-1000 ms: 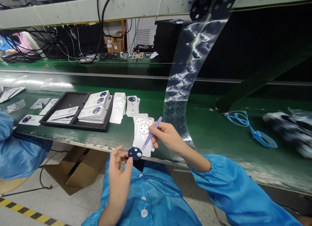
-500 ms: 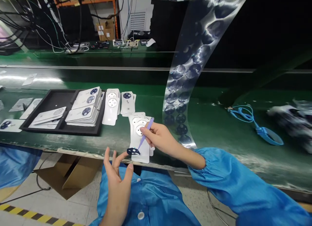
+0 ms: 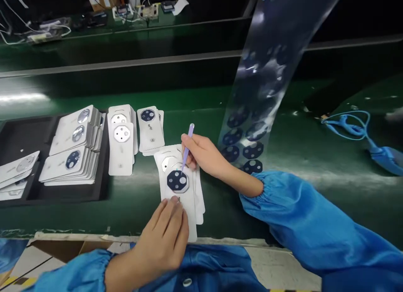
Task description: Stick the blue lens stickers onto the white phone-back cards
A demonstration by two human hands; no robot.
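My right hand (image 3: 201,154) is closed around slim purple tweezers (image 3: 188,147), tip down. The tip touches a dark-blue octagonal sticker (image 3: 175,180) with round holes, which lies over the camera area of a white phone back panel (image 3: 188,203). A little of the pale octagon beneath shows along the sticker's lower right edge. My left hand (image 3: 166,229) rests with its fingers stretched out on the panel just below the sticker; its thumb is hidden. More white panels (image 3: 199,199) lie under this one, slightly fanned out.
A clear strip (image 3: 244,128) of dark octagonal stickers hangs down right of my hands. Leftward stand panel stacks (image 3: 121,153), (image 3: 151,134) and a black tray (image 3: 102,174) holding panels. A blue wrist strap (image 3: 374,147) lies far right on the green bench.
The sticker has gone from my left fingertip onto the panel's camera area. My left hand has moved from the bench edge onto the panel. The view has tilted down and nearer.
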